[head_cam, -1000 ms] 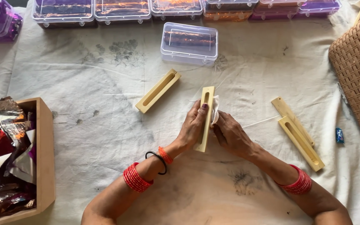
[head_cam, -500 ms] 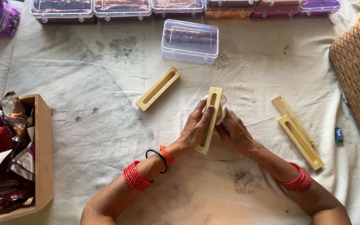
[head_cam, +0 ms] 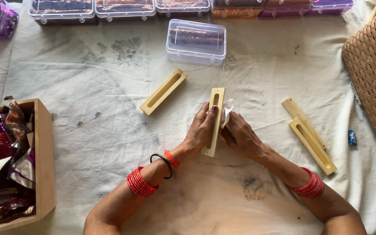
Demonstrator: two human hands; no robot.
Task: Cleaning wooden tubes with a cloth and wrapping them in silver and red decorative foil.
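Observation:
A long slotted wooden block (head_cam: 215, 101) lies lengthwise on the white cloth at the middle. My left hand (head_cam: 200, 129) grips it from the left side, thumb over the slot. Pressed against the block's right edge, my right hand (head_cam: 240, 135) holds a small white cloth wad (head_cam: 227, 109). A thin white stick (head_cam: 270, 123) lies just right of my right hand. Another slotted block (head_cam: 163, 91) lies tilted to the upper left. Two more wooden pieces (head_cam: 309, 135) rest side by side at the right.
A clear lidded plastic box (head_cam: 196, 41) stands beyond the blocks; several more boxes (head_cam: 125, 8) line the far edge. A wooden crate (head_cam: 45, 161) of shiny foil wrappers sits at the left. A woven basket (head_cam: 374, 69) is at the right, a small blue packet (head_cam: 352, 137) beside it.
The block in my hands has shifted slightly to the right and turned a little more upright. My right hand with the white wad stays against its right side.

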